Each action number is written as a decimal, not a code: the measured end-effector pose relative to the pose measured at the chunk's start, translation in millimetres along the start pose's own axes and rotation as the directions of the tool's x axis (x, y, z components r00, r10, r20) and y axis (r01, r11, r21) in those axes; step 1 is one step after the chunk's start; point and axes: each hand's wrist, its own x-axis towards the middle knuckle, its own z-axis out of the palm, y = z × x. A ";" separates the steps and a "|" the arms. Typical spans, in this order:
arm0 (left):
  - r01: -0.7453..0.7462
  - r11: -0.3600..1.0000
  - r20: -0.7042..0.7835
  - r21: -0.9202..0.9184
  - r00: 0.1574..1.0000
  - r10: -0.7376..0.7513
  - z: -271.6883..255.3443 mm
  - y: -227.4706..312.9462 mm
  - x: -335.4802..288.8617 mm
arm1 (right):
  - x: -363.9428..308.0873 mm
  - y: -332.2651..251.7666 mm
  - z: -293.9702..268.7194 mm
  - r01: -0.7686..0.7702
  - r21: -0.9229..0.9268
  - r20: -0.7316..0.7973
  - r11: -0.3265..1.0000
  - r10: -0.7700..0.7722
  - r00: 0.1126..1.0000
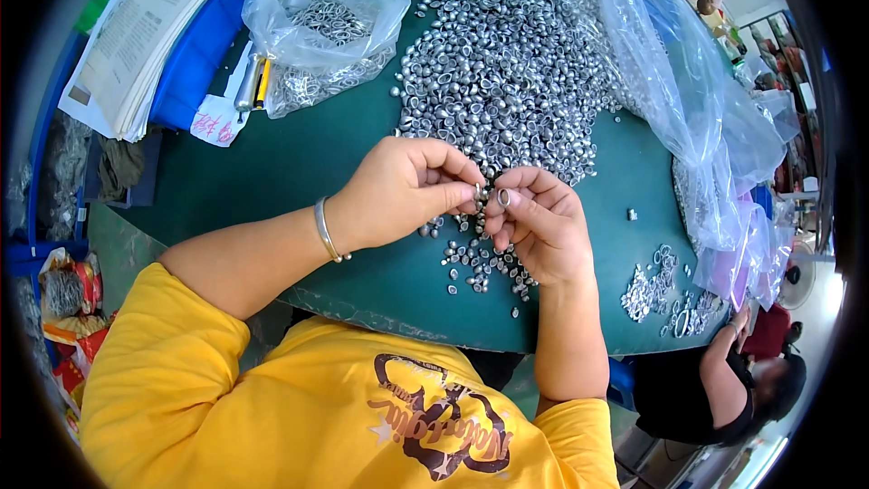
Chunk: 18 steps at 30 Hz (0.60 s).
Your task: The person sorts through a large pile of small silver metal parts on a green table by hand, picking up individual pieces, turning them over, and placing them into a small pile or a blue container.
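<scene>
metal ring [503, 198] btwn right grip [534, 222] fingertips

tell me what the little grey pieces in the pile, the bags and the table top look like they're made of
Pile of small pieces: likely metal, dull silver-grey with soft glints.
Ring pinched in the right hand: also looks metal, shinier.
Bags: thin clear plastic, see-through, crinkled, glossy.
Table top: dark green and matte, possibly a mat or felt; hard to tell.
</scene>
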 end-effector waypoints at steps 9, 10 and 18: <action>-0.492 0.684 0.168 0.538 0.858 0.485 3.9 -0.7 -2.9 | 0.9 5.4 3.9 -0.091 0.023 0.014 0.996 0.090 0.996; -0.524 0.654 0.191 0.546 0.838 0.512 3.4 -3.3 -2.5 | 0.3 5.8 6.8 -0.082 0.023 -0.025 0.996 0.083 0.996; -0.432 0.734 0.162 0.524 0.897 0.412 4.4 -1.8 -1.0 | -4.0 1.0 9.3 -0.035 -0.050 -0.044 0.998 0.033 0.998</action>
